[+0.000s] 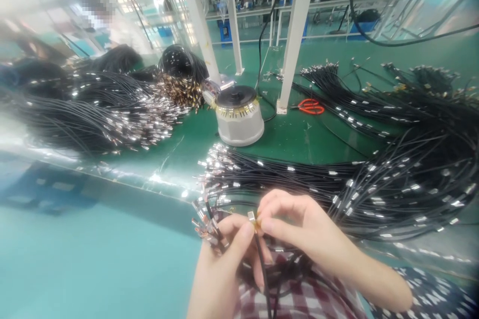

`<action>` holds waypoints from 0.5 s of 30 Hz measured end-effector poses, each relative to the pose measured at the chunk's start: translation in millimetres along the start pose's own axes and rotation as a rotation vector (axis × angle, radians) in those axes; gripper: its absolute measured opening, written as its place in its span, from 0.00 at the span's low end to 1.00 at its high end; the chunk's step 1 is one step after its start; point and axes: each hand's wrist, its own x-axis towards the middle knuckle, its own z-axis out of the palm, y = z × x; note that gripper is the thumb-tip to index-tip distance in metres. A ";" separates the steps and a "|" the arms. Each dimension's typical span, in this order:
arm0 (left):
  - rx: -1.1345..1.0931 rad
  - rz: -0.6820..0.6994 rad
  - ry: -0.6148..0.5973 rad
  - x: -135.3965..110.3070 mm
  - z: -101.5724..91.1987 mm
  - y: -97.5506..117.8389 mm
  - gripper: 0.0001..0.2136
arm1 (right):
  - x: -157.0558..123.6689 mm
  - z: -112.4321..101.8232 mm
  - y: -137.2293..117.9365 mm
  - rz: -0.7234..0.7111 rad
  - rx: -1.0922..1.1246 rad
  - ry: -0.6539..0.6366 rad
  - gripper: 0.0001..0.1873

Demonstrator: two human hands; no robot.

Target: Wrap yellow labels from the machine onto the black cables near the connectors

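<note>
My left hand (228,251) is closed around several black cables, whose metal connector ends (206,227) stick out beside the thumb. Between its thumb and index finger, one black cable (263,264) is pinched just below its silver connector (251,216), which points up. My right hand (299,217) is closed in a pinch on a small piece of yellow tape (258,220) at that connector's side. How far the tape wraps round the cable cannot be made out. The lower lengths of the held cables hang over a checked cloth (299,296).
A white round dispenser (240,127) with a black top and yellow strips stands on the green table (175,152). Black cable bundles lie left (93,104), right (422,144) and near my hands (273,169). Orange-handled scissors (311,106) lie by a white post (295,35). A person (127,30) is at far left.
</note>
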 end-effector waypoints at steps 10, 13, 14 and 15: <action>-0.003 -0.114 -0.058 0.3 -5.0 5.0 0.13 | -0.2 4.7 -3.7 -0.056 -0.014 0.045 0.07; 0.006 -0.112 -0.018 3.3 -5.0 3.3 0.12 | -1.4 5.4 -4.0 -0.081 -0.060 0.085 0.08; 0.004 -0.113 -0.011 4.2 -5.1 2.7 0.12 | -1.7 5.7 -4.1 -0.086 -0.078 0.096 0.08; 0.001 -0.111 -0.007 5.2 -5.2 2.2 0.11 | -1.9 6.0 -4.2 -0.090 -0.094 0.105 0.08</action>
